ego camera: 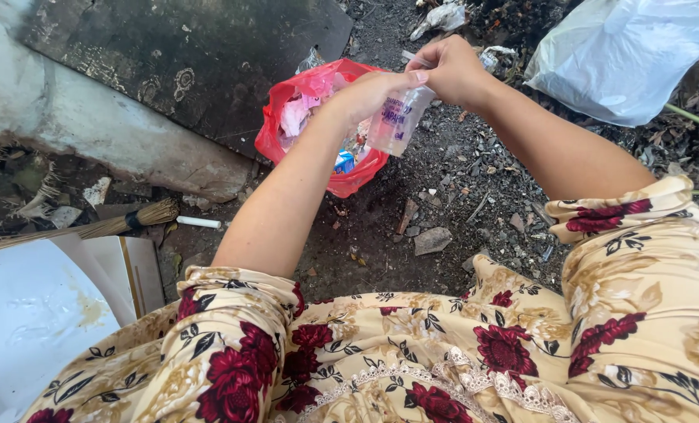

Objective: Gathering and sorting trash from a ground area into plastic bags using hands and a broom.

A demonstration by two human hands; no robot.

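**Both hands on a clear plastic cup above a red bag**

The left hand (369, 94) grips the clear plastic cup (397, 119) near its rim, thumb laid across the top edge, and the right hand (451, 69) pinches that rim from the far side. The right fingertips fold away from the camera, so what they clasp at the lip cannot be told; a thin clear film may be there. The cup is see-through and tapered, with purple print on its wall, and hangs tilted in the air over the dirt ground (459, 176), just beside the red plastic bag (287, 117).

The left wrist hides part of the bag's mouth; inside, pale wrappers and a blue scrap show, too crumpled to name. A white plastic bag (623, 55) at the upper right is cut off by the frame. A broom (122, 225) lies at the left with its handle out of view, next to a white sheet (28, 313) partly outside the picture. A concrete slab (91, 125) borders the ground. The floral dress (443, 352) fills the bottom edge.
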